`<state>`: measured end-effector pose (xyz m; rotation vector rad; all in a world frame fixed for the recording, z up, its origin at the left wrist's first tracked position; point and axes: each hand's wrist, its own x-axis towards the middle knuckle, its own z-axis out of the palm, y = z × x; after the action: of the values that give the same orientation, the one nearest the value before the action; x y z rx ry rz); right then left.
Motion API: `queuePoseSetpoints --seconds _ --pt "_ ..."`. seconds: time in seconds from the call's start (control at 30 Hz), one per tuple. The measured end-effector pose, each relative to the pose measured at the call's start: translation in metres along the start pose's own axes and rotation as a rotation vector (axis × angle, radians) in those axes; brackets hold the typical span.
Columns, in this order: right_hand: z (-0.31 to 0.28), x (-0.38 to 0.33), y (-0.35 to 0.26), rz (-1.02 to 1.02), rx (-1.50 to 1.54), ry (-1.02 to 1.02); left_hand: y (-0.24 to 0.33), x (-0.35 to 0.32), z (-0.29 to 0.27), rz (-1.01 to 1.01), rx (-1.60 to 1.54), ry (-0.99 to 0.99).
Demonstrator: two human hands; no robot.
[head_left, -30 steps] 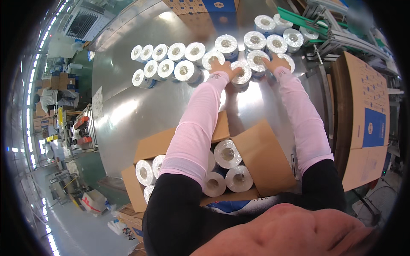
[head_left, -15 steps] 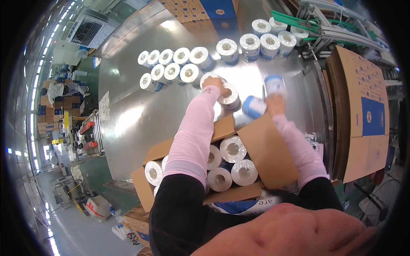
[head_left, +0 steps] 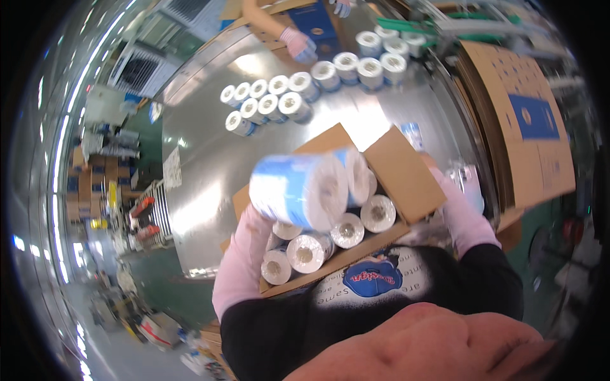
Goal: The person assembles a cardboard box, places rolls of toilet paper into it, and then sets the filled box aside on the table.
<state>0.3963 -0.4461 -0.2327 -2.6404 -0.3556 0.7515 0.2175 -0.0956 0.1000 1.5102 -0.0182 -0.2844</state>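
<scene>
My left hand (head_left: 255, 219) is closed on a blue-and-white wrapped paper roll (head_left: 279, 187), tilted on its side above an open cardboard box (head_left: 346, 263). A second raised roll (head_left: 357, 178) sits against its right end; its hold is hidden. Several white rolls (head_left: 305, 253) stand in the box with their cores facing up. Beyond the box's right flap (head_left: 406, 174), my right hand (head_left: 429, 161) is closed at another wrapped roll (head_left: 412, 135). The flap covers most of that hand's fingers.
Several wrapped rolls (head_left: 278, 85) stand in rows across the metal table (head_left: 197, 209). A co-worker's gloved hand (head_left: 298, 46) reaches in behind them. Flat cardboard boxes (head_left: 527, 120) lean at the right, below a metal frame with green rails (head_left: 413, 28).
My left hand has lifted rolls off the table and brought them back over the box. My right hand has come nearer, behind the flap, with a roll. A co-worker's hands have appeared at the far side.
</scene>
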Motion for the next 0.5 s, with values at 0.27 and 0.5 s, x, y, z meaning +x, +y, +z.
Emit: queuePoseSetpoints --seconds 0.27,0.5 --pt "0.004 -0.063 -0.034 -0.104 0.038 -0.183 -0.069 -0.060 0.077 -0.070 1.335 0.071" --pt "-0.033 -0.005 -0.054 -0.249 -0.142 0.213 -0.094 -0.020 0.100 -0.038 1.487 0.075"
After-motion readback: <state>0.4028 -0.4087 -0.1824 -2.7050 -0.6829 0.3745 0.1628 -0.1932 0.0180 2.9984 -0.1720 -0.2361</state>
